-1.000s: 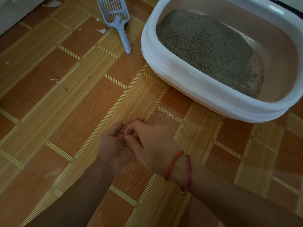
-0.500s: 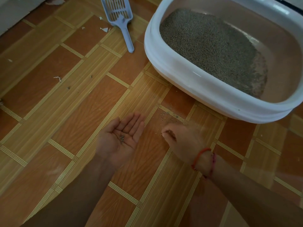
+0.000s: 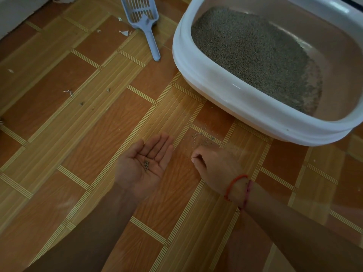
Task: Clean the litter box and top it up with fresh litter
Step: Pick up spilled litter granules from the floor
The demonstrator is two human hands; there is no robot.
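A white litter box (image 3: 245, 103) stands on the floor at the upper right, with grey litter (image 3: 255, 52) heaped toward its left side. My left hand (image 3: 137, 173) lies palm up and flat in front of it, with a small clump of litter grains (image 3: 146, 164) on the palm. To its right, my right hand (image 3: 216, 165) is down at the floor, knuckles up. Its thumb and forefinger pinch together on a grain. Spilled grains (image 3: 200, 137) are scattered just beyond its fingers, between the hand and the box.
A pale blue slotted scoop (image 3: 145, 18) lies on the tiled floor left of the box, handle toward me. Small white paper scraps (image 3: 123, 32) and dark crumbs (image 3: 81, 103) dot the floor at the left. A pale wall edge (image 3: 19, 12) is at the top left.
My right hand left my left palm and moved right, down to the spilled grains on the floor. My left hand opened flat and kept the grains on its palm.
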